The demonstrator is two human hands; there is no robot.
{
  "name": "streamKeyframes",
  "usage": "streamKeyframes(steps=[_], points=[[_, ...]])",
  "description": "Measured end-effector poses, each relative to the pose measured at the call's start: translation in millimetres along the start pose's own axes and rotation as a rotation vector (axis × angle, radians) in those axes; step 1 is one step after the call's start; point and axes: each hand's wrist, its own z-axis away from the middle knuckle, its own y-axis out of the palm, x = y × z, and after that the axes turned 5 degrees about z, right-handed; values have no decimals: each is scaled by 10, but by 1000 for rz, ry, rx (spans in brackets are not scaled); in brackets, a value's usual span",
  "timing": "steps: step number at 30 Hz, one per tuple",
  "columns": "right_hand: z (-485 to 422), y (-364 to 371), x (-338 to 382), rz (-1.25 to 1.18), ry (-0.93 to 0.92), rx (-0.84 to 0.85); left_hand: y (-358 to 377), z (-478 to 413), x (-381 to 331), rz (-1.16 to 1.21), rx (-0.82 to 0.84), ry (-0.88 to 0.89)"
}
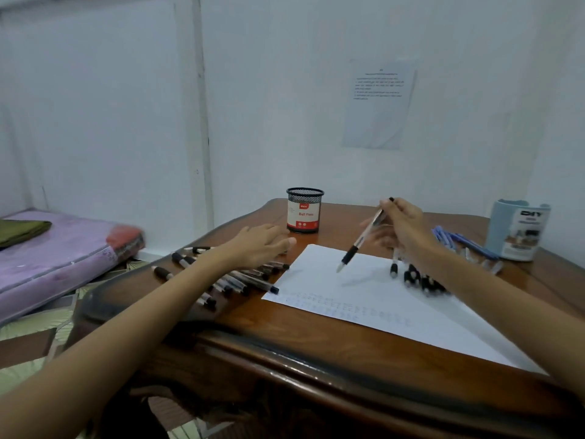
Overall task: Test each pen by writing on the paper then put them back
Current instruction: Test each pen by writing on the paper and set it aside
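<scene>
**Wooden table (316, 350), one pen up over the paper**

Wood under both of my arms. My right hand (403, 226) is pinching a clear pen with a black grip (364, 240) near its top end. The pen slants down to the left, its pale tip low over the white paper (364, 305), and its shadow lies apart from the tip. My left hand (262, 245) is stretched out flat with the fingers straight, grasping nothing. It is over the far end of a loose heap of black-gripped pens (228, 282) to the left of the sheet, and I can't tell if it touches them.

Faint rows of marks run along the paper's near edge. A second bunch of pens (418, 280) lies on the sheet's right side, under my right forearm, and blue pens (459, 242) are scattered just beyond it. A black mesh pen cup (304, 210) with a red label stands upright behind my left fingertips. A pale blue holder (516, 231) stands at the far right.

A printed sheet (380, 103) is stuck to the white wall. Off to the left is a purple mattress (47, 258) with a folded green cloth (22, 229) on it.
</scene>
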Motion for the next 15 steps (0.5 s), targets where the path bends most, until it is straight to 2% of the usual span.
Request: streamKeyframes(steps=[5,8,12,15], points=[[241,-538,-37,153,24,-36,190,-196,-518,64,138,171],[375,-731,45,77,65,60,329,-316,-782,67,221,214],[448,-818,72,134,96,175,545,-407,-973,34,293,271],[469,-820,47,144,108,201,686,-420,-973,10,316,299]])
